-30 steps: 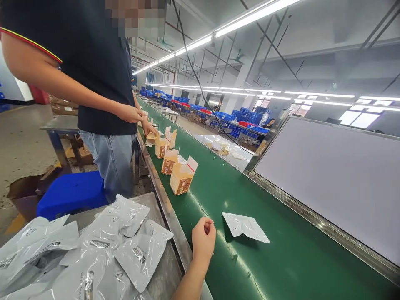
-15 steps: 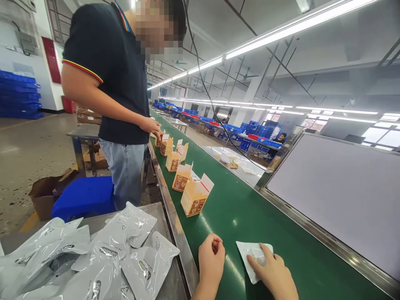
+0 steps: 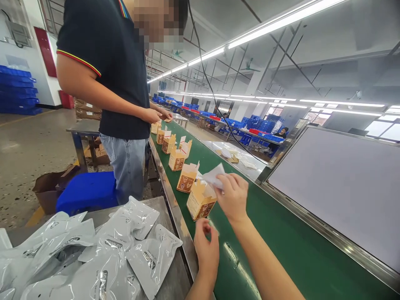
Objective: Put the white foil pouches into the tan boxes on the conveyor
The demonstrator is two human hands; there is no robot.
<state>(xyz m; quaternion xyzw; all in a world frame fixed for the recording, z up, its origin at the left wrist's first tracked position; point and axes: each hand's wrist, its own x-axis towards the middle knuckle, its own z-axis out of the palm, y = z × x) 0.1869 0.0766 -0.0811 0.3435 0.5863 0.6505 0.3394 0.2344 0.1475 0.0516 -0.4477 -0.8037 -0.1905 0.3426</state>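
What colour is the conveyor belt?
The conveyor belt is dark green, best seen in the head view.

Long white tube lights (image 3: 259,26) run beneath a high grey ceiling (image 3: 325,71) braced by steel struts (image 3: 281,54). Bright windows (image 3: 378,131) stand at far right. At left, stacked blue crates (image 3: 18,91) line a white wall (image 3: 48,87) above a speckled concrete floor (image 3: 31,166).

- Right hand (image 3: 231,196) covers part of the white pouch (image 3: 215,175).
- Silver pouches (image 3: 108,258) run off the bottom and left edges; their print is unreadable.
- Left forearm (image 3: 200,289) and right forearm (image 3: 265,266) are cut off below.
- Box labels (image 3: 185,183) are too small to read.
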